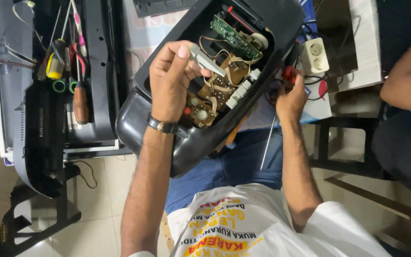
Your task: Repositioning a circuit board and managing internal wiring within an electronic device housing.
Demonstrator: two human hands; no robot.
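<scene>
An opened black appliance casing (pixel 141 119) rests on my lap, showing a green circuit board (pixel 234 38), brown boards (pixel 212 93) and ribbon wires. My left hand (pixel 170 81), with a wristwatch, pinches a small grey flat part (pixel 205 59) just above the boards. To the right of the casing, my right hand (pixel 290 97) grips a red-handled screwdriver (pixel 288 74) whose long metal shaft (pixel 268 143) points down toward my knee.
Screwdrivers (pixel 79 102) and other tools lie in another open black device on a stand (pixel 39 143) at the left. A white power socket (pixel 314 56) with cables sits beside the casing. Another person's arm (pixel 405 76) is at the right edge.
</scene>
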